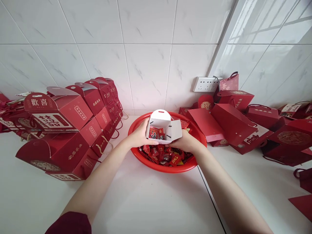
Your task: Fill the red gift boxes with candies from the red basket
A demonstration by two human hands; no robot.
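Note:
An opened gift box with a white inside is held above a red plastic basket. Red-wrapped sweets lie inside the box. My left hand grips the box's left side, thumb along its near edge. On the right, my right hand is at the box's side and underside, below an open white flap; its fingertips are partly hidden. Beneath both hands, the basket holds many wrapped sweets, mostly red.
Closed red boxes with cord handles stand stacked at the left. More red boxes, some open, crowd the right side. A power strip is by the tiled wall. A dark seam crosses the white tabletop.

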